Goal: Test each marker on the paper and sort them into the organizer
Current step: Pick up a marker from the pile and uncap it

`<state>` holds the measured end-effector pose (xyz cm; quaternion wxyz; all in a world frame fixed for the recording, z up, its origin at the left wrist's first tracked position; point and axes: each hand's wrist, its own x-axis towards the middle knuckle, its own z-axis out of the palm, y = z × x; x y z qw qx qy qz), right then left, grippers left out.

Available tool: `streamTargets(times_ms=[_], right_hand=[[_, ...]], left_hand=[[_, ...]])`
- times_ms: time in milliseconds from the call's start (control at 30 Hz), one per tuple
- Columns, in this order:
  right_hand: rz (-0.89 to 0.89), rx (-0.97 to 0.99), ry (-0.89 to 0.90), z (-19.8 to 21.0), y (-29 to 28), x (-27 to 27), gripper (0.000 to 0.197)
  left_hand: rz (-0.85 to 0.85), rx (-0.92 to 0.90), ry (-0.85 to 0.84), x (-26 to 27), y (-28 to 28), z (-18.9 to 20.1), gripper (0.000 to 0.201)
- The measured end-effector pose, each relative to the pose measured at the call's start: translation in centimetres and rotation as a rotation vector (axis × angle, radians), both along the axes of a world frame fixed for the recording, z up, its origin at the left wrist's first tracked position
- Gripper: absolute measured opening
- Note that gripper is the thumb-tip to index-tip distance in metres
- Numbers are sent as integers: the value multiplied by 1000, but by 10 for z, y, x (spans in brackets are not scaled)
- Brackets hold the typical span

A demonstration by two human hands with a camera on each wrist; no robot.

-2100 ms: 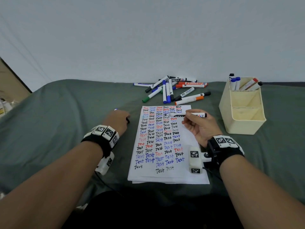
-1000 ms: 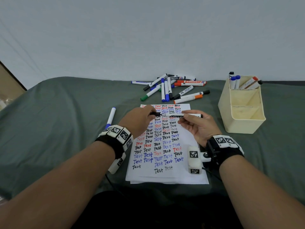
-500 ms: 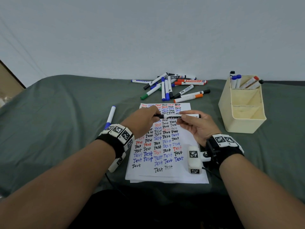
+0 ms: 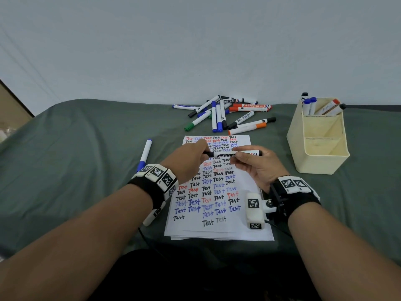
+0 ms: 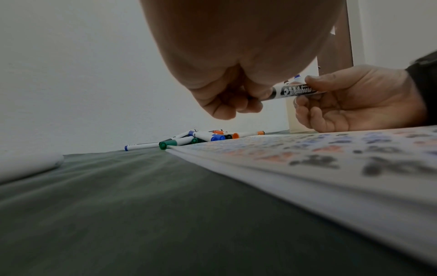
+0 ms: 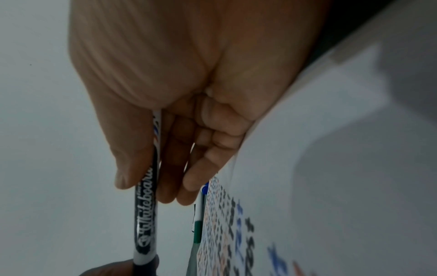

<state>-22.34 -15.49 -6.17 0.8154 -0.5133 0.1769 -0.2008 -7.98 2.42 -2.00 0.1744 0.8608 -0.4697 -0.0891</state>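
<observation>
Cream plastic organizer [image 4: 321, 157], three boxy compartments: five markers [image 4: 325, 107] upright in the rear one. Left of it, over the paper [image 4: 238, 231], black whiteboard marker [image 4: 230, 154] level, right hand [image 4: 259, 168] pinching barrel, left hand [image 4: 186, 161] gripping cap end.

Centre: white sheet of paper covered in handwritten test words [image 4: 219, 192] on the grey-green cloth-covered counter [image 4: 76, 170].
Behind paper: heap of loose markers [image 4: 225, 115].
Right: cream plastic organizer [image 4: 319, 153].
Left: single blue-capped marker [image 4: 145, 154].
</observation>
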Motion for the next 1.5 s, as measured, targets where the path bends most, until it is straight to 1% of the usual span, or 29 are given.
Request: streamTargets(times_ms=[67,167,200,233,267,300,367,400,433,500,567,700,867,933,1000,1033,1133,1233,1300,1367,1500], right_hand=[[-8,7,-6,1,0,0,28],[-20,10,-10,3,1,0,20],[-32,23,-9,4,1,0,15],[-48,38,-6,4,1,0,11],[-61,49,-2,5,1,0,9],[-73,58,1,6,1,0,8],[-96,86,-4,8,1,-1,9],[-109,105,-8,8,0,-1,9],[-121,124,-10,8,0,-1,10],[-146,162,-9,8,-1,-1,13],[-165,189,-9,7,-2,-1,17],[-183,191,-26,6,-3,-1,19],[-195,249,-115,8,-3,-3,21],[-174,199,-112,12,-6,-5,20],[-179,65,-70,23,-14,-4,22],[-209,-35,-37,32,-19,-3,27],[-362,-412,59,68,-43,-2,45],[-506,-731,80,111,-74,-5,59],[-587,-879,105,137,-96,-11,63],[-624,-1012,137,157,-117,-19,64],[-637,-1228,264,176,-146,-34,61]], left_hand=[[-1,-4,-2,0,-2,1,9],[-22,56,34,3,-4,2,14],[-32,74,60,6,-4,2,17],[-43,89,82,9,-4,2,26],[-50,115,85,13,-4,2,43],[-45,165,64,16,-5,0,67],[12,339,1,23,-9,-1,120],[53,441,-17,25,-12,-3,138],[86,535,-11,27,-13,-6,148],[101,659,54,29,-15,-13,150],[105,702,81,28,-14,-21,147],[131,675,67,31,-14,-34,144],[134,674,79,35,-15,-36,142],[133,685,86,36,-15,-36,142],[129,691,93,36,-14,-35,142],[125,694,97,35,-14,-34,142],[117,695,100,32,-14,-29,143],[111,694,119,30,-13,-25,144],[107,695,123,28,-13,-23,144],[109,692,123,28,-12,-23,144],[109,693,125,28,-12,-22,144]])
